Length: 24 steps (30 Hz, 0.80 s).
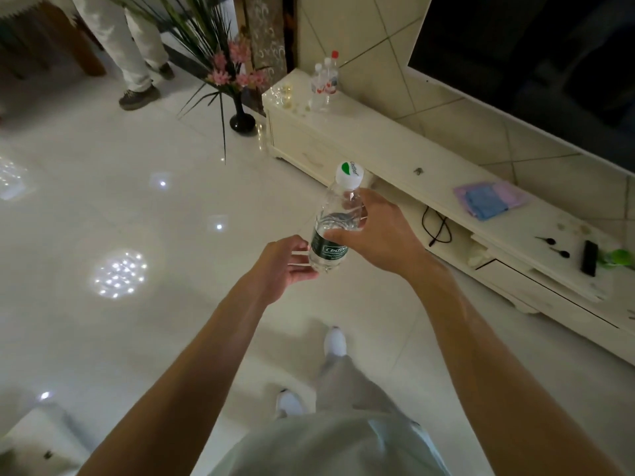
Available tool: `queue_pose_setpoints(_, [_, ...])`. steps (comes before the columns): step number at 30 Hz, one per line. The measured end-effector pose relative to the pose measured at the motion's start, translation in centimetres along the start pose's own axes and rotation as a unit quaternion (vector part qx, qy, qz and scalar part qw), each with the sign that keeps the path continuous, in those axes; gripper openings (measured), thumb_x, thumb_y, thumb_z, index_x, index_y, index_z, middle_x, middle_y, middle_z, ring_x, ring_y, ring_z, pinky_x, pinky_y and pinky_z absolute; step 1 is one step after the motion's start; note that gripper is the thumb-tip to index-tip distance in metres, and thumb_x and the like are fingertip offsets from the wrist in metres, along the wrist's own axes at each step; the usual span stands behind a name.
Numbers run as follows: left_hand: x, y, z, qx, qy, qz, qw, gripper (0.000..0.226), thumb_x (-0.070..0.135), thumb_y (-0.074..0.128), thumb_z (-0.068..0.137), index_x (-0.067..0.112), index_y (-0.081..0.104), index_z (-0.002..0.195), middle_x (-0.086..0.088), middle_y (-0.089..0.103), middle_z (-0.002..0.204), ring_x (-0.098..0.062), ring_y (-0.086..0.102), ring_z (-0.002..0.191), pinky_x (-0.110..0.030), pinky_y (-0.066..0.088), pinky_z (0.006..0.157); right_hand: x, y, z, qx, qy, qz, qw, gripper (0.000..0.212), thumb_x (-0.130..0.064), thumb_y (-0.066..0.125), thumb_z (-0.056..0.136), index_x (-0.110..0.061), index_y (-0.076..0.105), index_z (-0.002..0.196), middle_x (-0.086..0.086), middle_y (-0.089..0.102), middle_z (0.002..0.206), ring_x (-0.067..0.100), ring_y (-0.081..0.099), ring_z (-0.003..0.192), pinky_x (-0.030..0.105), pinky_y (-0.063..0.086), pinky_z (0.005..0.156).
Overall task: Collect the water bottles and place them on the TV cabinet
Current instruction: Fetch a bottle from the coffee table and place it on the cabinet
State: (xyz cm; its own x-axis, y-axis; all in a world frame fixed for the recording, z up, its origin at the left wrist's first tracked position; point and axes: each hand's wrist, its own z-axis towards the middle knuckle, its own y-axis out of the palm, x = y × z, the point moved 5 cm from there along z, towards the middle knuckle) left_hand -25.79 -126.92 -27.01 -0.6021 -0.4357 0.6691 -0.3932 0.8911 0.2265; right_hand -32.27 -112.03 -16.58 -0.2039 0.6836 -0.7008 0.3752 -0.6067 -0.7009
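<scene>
One water bottle (pixel 328 250) with a white-and-green cap (pixel 349 173) is held nearly upright above the floor (pixel 137 218), in front of the TV cabinet (pixel 388 149). The right grip (pixel 378 231) wraps around its upper body. The left grip (pixel 288 266), fingers relaxed, touches its lower end. Three more bottles (pixel 324 85) stand together at the cabinet's far end, well apart from the held one.

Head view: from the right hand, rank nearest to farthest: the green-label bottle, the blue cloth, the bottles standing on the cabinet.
1. Green-label bottle, gripped in the right hand.
2. Blue cloth, on the cabinet, to the right.
3. Standing bottles, at the cabinet's far end.
</scene>
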Motion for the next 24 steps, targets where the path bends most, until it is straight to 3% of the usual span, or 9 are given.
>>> queue_pose_setpoints(6, [5.4, 1.8, 6.8, 0.011, 0.000, -0.004, 1.000, 0.012, 0.005, 0.051, 0.090, -0.003, 0.058, 0.093, -0.030, 0.061, 0.106, -0.045, 0.064, 0.097, -0.053, 0.055, 0.092, 1.8, -1.7, 9.0, -0.009, 0.004, 0.019, 1.000, 0.067, -0.044, 0.077, 0.075, -0.022, 0.049, 0.131, -0.007, 0.059, 0.120, 0.011, 0.059, 0.101, 0.024, 0.045, 0.084])
queue_pose_setpoints(12, [12.7, 4.6, 13.3, 0.046, 0.028, -0.012, 0.998, 0.019, 0.005, 0.049, 0.091, -0.007, 0.058, 0.102, -0.027, 0.062, 0.103, -0.043, 0.062, 0.096, -0.055, 0.052, 0.096, 1.5, -4.2, 19.2, -0.021, -0.023, 0.038, 0.999, 0.064, -0.047, 0.076, 0.074, -0.024, 0.050, 0.128, -0.010, 0.056, 0.117, 0.007, 0.055, 0.095, 0.019, 0.038, 0.074])
queue_pose_setpoints(16, [18.3, 6.2, 17.1, 0.056, 0.055, -0.017, 0.997, 0.012, 0.003, 0.049, 0.091, -0.005, 0.058, 0.093, -0.029, 0.064, 0.105, -0.045, 0.062, 0.100, -0.054, 0.051, 0.097, 0.9, -6.8, 25.9, -0.037, -0.043, 0.042, 0.997, 0.070, -0.045, 0.077, 0.074, -0.023, 0.046, 0.134, -0.006, 0.054, 0.125, 0.010, 0.055, 0.107, 0.028, 0.047, 0.088])
queue_pose_setpoints(19, [21.0, 7.1, 19.5, 0.060, 0.051, -0.031, 0.996, 0.010, 0.003, 0.050, 0.091, -0.003, 0.057, 0.090, -0.032, 0.063, 0.112, -0.049, 0.061, 0.108, -0.055, 0.050, 0.098, 1.1, -8.3, 29.5, -0.032, -0.053, 0.038, 0.997, 0.071, -0.042, 0.078, 0.074, -0.022, 0.046, 0.134, -0.005, 0.055, 0.127, 0.008, 0.054, 0.102, 0.025, 0.044, 0.085])
queue_pose_setpoints(24, [23.7, 7.9, 23.7, 0.058, 0.033, -0.030, 0.997, 0.014, 0.006, 0.049, 0.092, -0.003, 0.056, 0.098, -0.031, 0.064, 0.112, -0.045, 0.063, 0.104, -0.055, 0.050, 0.099, 2.0, -8.9, 35.1, -0.041, -0.047, 0.033, 0.998, 0.068, -0.044, 0.077, 0.074, -0.022, 0.048, 0.132, -0.005, 0.055, 0.125, 0.008, 0.052, 0.100, 0.026, 0.046, 0.084])
